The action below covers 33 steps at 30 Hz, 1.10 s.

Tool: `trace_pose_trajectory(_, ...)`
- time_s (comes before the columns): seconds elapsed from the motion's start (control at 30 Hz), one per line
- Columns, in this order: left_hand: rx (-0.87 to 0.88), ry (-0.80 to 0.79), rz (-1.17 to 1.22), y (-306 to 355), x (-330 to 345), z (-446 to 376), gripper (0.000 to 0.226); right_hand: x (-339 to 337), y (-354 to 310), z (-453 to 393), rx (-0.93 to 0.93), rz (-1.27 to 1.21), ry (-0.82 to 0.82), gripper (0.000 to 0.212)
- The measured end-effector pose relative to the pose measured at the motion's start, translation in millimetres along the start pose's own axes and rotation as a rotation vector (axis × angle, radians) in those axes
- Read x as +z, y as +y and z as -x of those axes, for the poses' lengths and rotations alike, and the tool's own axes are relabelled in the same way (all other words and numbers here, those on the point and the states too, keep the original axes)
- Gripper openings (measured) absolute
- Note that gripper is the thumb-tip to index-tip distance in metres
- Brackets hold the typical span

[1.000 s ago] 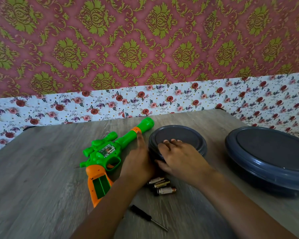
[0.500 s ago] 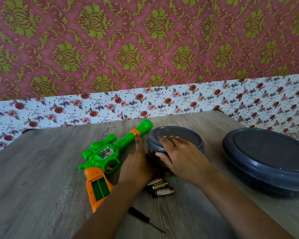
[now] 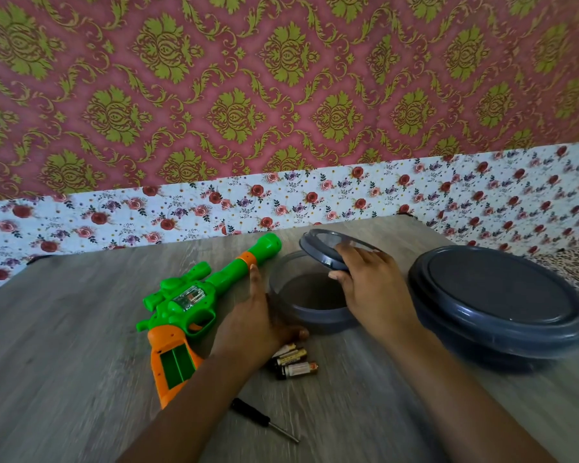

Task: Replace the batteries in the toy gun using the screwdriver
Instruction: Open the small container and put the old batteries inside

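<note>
Two bare forearms entering from six o'clock, ending in a left hand and a right hand. No sleeves up to the frame edge. Nails short and seemingly unpainted, though motion blur softens the fingertips.

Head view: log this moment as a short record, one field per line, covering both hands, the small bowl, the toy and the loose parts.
right hand: grips lid, lifted and tilted over the bowl
left hand: open, against the small bowl's side
small bowl: uncovered, nothing seen inside
gun: lying flat, grip compartment open, no batteries visible in it
batteries: three loose, beside left wrist
screwdriver: on table, untouched
large bowl: lid on, right side
</note>
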<state>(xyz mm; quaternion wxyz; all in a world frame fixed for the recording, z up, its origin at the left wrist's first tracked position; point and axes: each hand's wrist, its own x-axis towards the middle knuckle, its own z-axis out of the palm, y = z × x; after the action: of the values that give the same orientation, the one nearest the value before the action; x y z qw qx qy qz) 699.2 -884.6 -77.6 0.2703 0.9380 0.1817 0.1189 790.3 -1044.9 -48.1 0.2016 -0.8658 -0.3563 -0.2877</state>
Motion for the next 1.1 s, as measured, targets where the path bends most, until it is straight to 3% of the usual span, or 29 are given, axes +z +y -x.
trace_pose_trajectory(0.43,0.019,-0.062,-0.134,12.0,-24.6,2.6,0.119,-1.6,0.9,2.2,0.178,-0.104,-0.095,0.044)
trace_pose_trajectory(0.6,0.161,0.032,-0.189,13.3,-39.1,10.2,0.073,-8.7,-4.1,2.0,0.172,-0.109,-0.072,0.043)
trace_pose_trajectory(0.73,0.119,-0.046,-0.285,14.8,-51.6,23.9,0.04,-23.6,-19.3,-2.3,0.004,-0.23,0.036,0.019)
trace_pose_trajectory(0.9,0.115,-0.14,-0.283,10.3,-53.2,33.6,0.015,-39.0,-45.2,-0.6,-0.157,-0.354,-0.525,0.01)
trace_pose_trajectory(1.1,0.137,-0.161,-0.317,13.7,-46.0,40.4,0.023,-24.1,-56.7,18.9,-0.173,-0.101,-0.617,0.009)
